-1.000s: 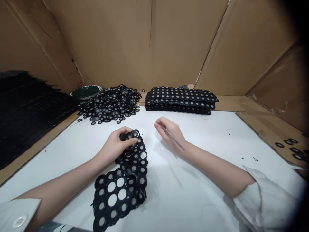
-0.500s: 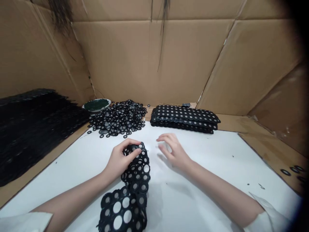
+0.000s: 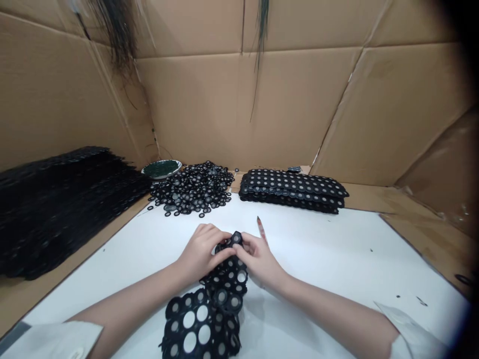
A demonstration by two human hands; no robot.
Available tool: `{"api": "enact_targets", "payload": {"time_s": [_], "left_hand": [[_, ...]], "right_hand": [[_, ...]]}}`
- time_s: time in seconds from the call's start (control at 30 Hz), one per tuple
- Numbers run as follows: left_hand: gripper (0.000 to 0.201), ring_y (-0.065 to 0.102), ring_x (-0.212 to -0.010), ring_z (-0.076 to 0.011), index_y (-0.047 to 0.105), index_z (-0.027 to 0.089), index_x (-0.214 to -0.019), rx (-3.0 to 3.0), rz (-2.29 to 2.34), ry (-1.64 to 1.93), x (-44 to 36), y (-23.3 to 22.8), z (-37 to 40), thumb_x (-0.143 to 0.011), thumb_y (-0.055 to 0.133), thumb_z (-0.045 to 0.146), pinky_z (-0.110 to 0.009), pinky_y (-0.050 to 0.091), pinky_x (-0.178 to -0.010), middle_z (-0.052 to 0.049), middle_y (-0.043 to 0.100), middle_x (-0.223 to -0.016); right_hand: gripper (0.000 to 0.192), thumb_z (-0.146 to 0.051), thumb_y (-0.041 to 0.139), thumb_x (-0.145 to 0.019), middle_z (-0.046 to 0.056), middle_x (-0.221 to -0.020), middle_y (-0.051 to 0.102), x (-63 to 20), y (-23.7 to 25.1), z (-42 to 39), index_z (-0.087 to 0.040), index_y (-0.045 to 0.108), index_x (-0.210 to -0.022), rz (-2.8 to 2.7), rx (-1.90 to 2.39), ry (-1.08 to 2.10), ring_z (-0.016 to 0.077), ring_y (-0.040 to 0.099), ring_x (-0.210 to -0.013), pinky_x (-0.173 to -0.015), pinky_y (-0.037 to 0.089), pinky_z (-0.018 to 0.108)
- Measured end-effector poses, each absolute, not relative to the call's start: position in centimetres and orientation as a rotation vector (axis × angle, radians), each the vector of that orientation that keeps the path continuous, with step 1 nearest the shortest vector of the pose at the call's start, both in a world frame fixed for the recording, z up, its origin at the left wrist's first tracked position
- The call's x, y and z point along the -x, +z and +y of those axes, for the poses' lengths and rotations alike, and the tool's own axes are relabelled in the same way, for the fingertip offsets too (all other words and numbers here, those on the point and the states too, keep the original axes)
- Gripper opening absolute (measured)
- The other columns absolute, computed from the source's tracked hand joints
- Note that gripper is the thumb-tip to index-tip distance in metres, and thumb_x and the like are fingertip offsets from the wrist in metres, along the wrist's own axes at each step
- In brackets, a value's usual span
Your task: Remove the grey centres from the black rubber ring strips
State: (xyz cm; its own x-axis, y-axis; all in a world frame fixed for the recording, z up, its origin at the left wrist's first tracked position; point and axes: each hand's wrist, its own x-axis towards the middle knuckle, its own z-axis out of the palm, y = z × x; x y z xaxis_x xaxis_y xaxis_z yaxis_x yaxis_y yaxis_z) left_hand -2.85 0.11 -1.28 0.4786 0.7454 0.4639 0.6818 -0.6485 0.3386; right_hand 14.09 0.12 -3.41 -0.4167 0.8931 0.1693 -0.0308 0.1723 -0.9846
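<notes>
A strip of joined black rings with pale centres (image 3: pixel 202 311) lies on the white table, its far end raised between my hands. My left hand (image 3: pixel 207 252) pinches this end from the left, thumb and fingers closed on it. From the right, my right hand (image 3: pixel 264 262) grips the same end, with its thumb at the top ring. A thin, pointed stick with a dark tip, like a paintbrush (image 3: pixel 261 228), juts out beyond my right hand; whether the fingers hold it is hidden. Nearer me, the strip folds over itself and shows several larger white openings.
Loose black rings (image 3: pixel 194 187) form a heap at the back. Left of it are a plate of dark green substance (image 3: pixel 161 169) and a large black stack (image 3: pixel 63 204). Folded ring sheets (image 3: pixel 292 189) lie back right. Cardboard walls (image 3: pixel 239 109) surround the table (image 3: pixel 329 259).
My right hand has moved left and down onto the end of the strip and closed on it. The brush-like stick now shows beside it. The camera view has shifted slightly.
</notes>
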Motion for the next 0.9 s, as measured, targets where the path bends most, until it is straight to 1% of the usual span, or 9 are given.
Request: {"api": "enact_targets", "payload": {"time_s": [0.1,0.23,0.3,0.37,0.5,0.6,0.7,0.83,0.9], "left_hand": [[0.019,0.053,-0.071,-0.0149,0.057,0.019,-0.085,-2.48,1.258,0.826,2.3,-1.0,-0.5,-0.082,0.044,0.033,-0.028,0.038,-0.07,-0.001,0.06,-0.074],[0.026,0.048,-0.057,-0.0113,0.052,0.019,-0.074,-2.32,1.382,0.805,2.2,-0.5,-0.7,-0.086,0.032,0.029,-0.023,0.037,-0.057,0.002,0.053,-0.062],[0.024,0.047,-0.056,-0.0112,0.053,0.019,-0.076,-2.358,1.348,0.773,2.4,-0.6,-0.6,-0.085,0.034,0.03,-0.023,0.037,-0.057,0.002,0.054,-0.062],[0.018,0.051,-0.062,-0.0128,0.053,0.02,-0.081,-2.437,1.254,0.715,2.4,-0.8,-0.6,-0.082,0.042,0.033,-0.025,0.038,-0.061,0.0,0.057,-0.068],[0.019,0.055,-0.066,-0.0139,0.046,0.023,-0.095,-2.299,1.238,0.675,1.9,-1.0,-1.2,-0.081,0.044,0.035,-0.025,0.04,-0.062,0.001,0.059,-0.074],[0.013,0.053,-0.063,-0.0133,0.047,0.023,-0.086,-2.211,1.261,0.677,1.4,-0.9,-1.4,-0.083,0.039,0.033,-0.025,0.039,-0.06,0.002,0.057,-0.07],[0.021,0.051,-0.06,-0.0133,0.045,0.021,-0.073,-2.07,1.341,0.813,1.4,-0.8,-0.9,-0.085,0.034,0.034,-0.026,0.039,-0.058,0.002,0.051,-0.064],[0.024,0.056,-0.06,-0.0137,0.037,0.021,-0.073,-1.648,1.364,1.23,2.2,-0.5,0.1,-0.086,0.027,0.038,-0.026,0.043,-0.054,0.001,0.05,-0.071],[0.024,0.056,-0.061,-0.0134,0.038,0.021,-0.071,-1.702,1.455,1.348,2.4,-0.3,0.1,-0.087,0.027,0.036,-0.026,0.043,-0.057,0.002,0.05,-0.069]], "right_hand": [[0.012,-0.028,0.045,-0.08,0.0,-0.073,0.052,-14.1,-3.5,-0.6,-0.017,0.052,-0.078,-1.674,0.828,1.322,0.0132,0.05,-0.071,-0.063,0.039,0.026],[0.012,-0.027,0.044,-0.08,-0.001,-0.068,0.049,-13.7,-4.1,-1.0,-0.017,0.049,-0.075,-1.699,0.838,1.342,0.0111,0.045,-0.064,-0.058,0.036,0.024],[0.014,-0.027,0.044,-0.08,-0.002,-0.065,0.047,-13.6,-4.4,-1.0,-0.017,0.049,-0.074,-1.658,0.863,1.374,0.0103,0.044,-0.061,-0.056,0.035,0.023],[0.016,-0.029,0.044,-0.08,-0.002,-0.064,0.047,-13.7,-4.6,-0.9,-0.016,0.05,-0.073,-1.627,0.891,1.372,0.0099,0.044,-0.06,-0.055,0.034,0.022],[0.021,-0.031,0.041,-0.083,-0.002,-0.064,0.045,-14.1,-4.5,-0.8,-0.017,0.048,-0.07,-1.734,0.888,1.255,0.0098,0.04,-0.06,-0.055,0.032,0.022],[0.025,-0.032,0.037,-0.085,-0.003,-0.06,0.038,-14.3,-4.3,-1.0,-0.018,0.041,-0.065,-1.826,0.89,1.217,0.0096,0.035,-0.056,-0.053,0.029,0.023],[0.024,-0.032,0.037,-0.084,-0.004,-0.058,0.036,-14.3,-4.2,-1.0,-0.019,0.038,-0.065,-1.856,0.908,1.171,0.0095,0.034,-0.055,-0.052,0.028,0.023],[0.023,-0.034,0.035,-0.085,-0.004,-0.059,0.037,-14.2,-4.8,-0.7,-0.019,0.039,-0.067,-1.731,0.996,1.191,0.0099,0.036,-0.055,-0.051,0.029,0.023],[0.023,-0.036,0.036,-0.084,-0.003,-0.06,0.038,-14.2,-5.0,-0.6,-0.02,0.039,-0.067,-1.65,1.032,1.225,0.0102,0.036,-0.056,-0.051,0.03,0.024]]}}
